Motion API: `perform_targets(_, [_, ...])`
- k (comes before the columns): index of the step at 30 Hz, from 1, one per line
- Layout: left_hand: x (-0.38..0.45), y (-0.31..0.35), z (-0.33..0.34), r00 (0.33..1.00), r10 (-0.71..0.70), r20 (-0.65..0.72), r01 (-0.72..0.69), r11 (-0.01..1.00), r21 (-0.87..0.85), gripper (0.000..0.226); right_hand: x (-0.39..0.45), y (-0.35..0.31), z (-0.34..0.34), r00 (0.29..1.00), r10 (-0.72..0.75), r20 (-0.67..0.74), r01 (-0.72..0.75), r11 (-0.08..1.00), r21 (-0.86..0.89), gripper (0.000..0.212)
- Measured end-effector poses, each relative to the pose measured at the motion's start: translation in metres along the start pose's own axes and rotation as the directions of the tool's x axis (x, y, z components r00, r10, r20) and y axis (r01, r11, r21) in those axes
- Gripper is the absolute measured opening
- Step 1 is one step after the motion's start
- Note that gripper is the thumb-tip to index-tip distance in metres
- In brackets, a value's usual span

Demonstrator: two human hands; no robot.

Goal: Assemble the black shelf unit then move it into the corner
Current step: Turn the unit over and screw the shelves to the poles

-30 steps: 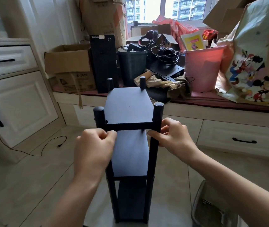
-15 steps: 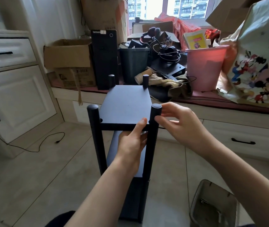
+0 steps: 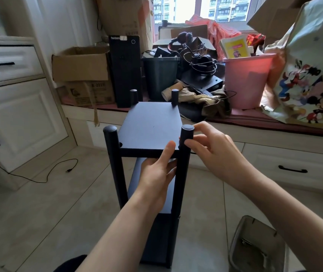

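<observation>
The shelf unit (image 3: 150, 126) is matt black all over, posts and boards alike. Behind it stand a black computer tower (image 3: 125, 69), a dark grey bin (image 3: 159, 75) and a pink bucket (image 3: 247, 79). The cardboard box (image 3: 82, 64) is plain brown. A cream bag (image 3: 309, 75) carries a cartoon mouse print. Cabinets (image 3: 19, 122) are white with black handles; floor tiles (image 3: 38, 209) are beige.
</observation>
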State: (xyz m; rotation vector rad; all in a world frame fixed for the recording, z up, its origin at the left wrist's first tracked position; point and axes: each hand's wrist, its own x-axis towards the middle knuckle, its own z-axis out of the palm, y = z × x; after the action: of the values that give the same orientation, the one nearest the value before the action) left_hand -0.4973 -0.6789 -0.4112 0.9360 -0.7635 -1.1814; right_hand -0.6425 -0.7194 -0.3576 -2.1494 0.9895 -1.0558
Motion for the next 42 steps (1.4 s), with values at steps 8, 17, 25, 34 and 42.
perform_targets(8, [0.002,-0.003,-0.004,0.999,0.027,0.016,-0.027,1.000,-0.003,0.038,-0.001,0.000,0.001,1.000,-0.008,-0.006,0.008,1.000,0.015,0.014])
perform_targets(17, [0.001,-0.005,-0.006,0.999,0.034,0.020,-0.034,0.999,-0.005,0.052,-0.004,0.000,0.006,0.997,0.003,-0.071,0.002,0.997,0.080,0.018])
perform_targets(25, [0.001,-0.005,-0.005,1.000,0.029,0.004,-0.029,0.999,-0.017,0.049,-0.006,0.004,0.010,0.988,-0.012,-0.157,0.035,0.989,0.143,0.020])
perform_targets(34, [0.003,-0.002,-0.007,0.999,0.019,0.033,-0.019,1.000,-0.025,0.055,-0.004,0.010,0.003,0.986,0.041,-0.160,-0.001,0.970,0.242,0.009])
perform_targets(42, [-0.007,-0.012,0.014,0.992,0.048,-0.120,-0.049,0.999,-0.001,0.064,-0.028,0.081,-0.021,0.922,0.385,0.037,-0.381,0.889,0.252,0.008])
